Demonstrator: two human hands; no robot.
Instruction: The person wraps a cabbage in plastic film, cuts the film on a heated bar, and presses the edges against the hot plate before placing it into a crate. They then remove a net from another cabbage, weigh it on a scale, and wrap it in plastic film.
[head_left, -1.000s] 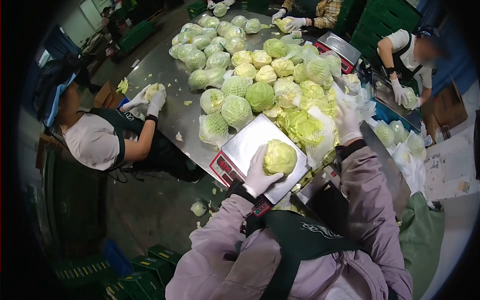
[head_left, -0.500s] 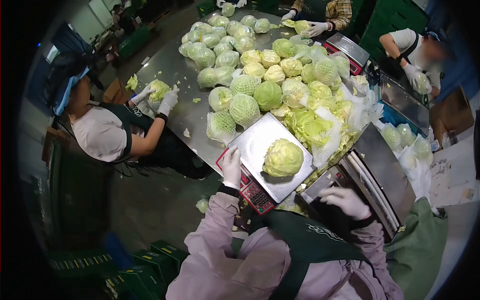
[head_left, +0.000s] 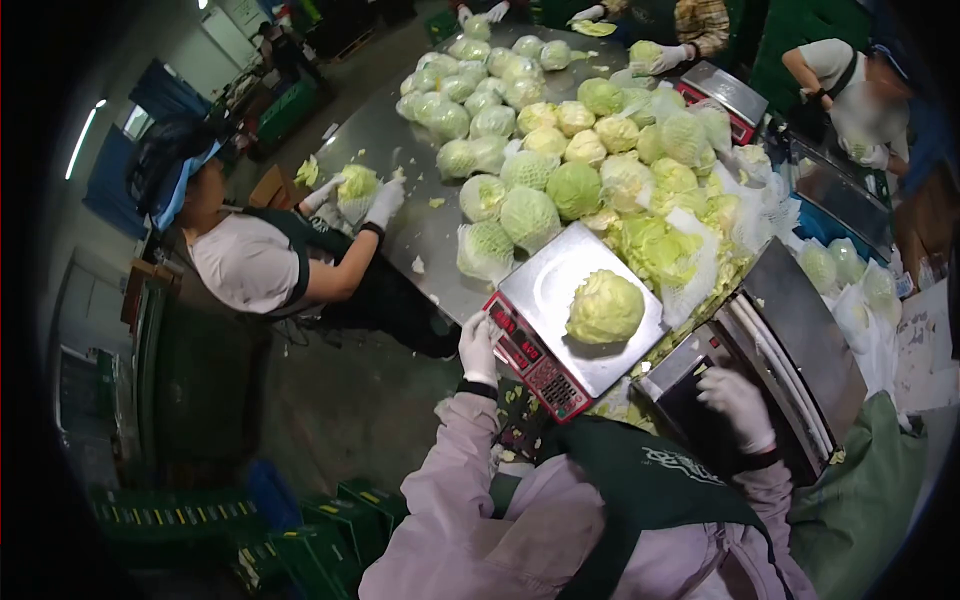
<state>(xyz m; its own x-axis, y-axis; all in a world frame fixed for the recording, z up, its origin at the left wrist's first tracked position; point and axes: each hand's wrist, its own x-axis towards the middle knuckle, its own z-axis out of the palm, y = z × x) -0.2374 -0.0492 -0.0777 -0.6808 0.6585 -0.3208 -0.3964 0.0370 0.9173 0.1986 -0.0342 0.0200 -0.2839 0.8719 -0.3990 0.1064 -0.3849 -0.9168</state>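
Observation:
A pale green cabbage (head_left: pixel 606 307) rests on the metal plate of a red scale (head_left: pixel 546 372), whose display is lit. My left hand (head_left: pixel 479 347), in a white glove, is at the scale's left edge, fingers bent and close together; whether they grip the edge is hard to tell. My right hand (head_left: pixel 738 405), also gloved, hovers over the dark front of a metal machine (head_left: pixel 800 340), fingers curled, with nothing clearly visible in them. Beyond the scale lie several cabbages in foam nets (head_left: pixel 530 219) and loose outer leaves (head_left: pixel 655 247).
Wrapped cabbages (head_left: pixel 440 115) are piled on the steel table (head_left: pixel 385 140). A co-worker (head_left: pixel 270 250) at the left holds a cabbage. Others stand at the far side and right. A second scale (head_left: pixel 725 95) is at the back right; green crates (head_left: pixel 320 550) stand lower left.
The view has shifted, so things appear further right. My left hand has slid lower along the scale's edge. The scale's display shows lit digits more clearly. My right hand's fingers now point more upward.

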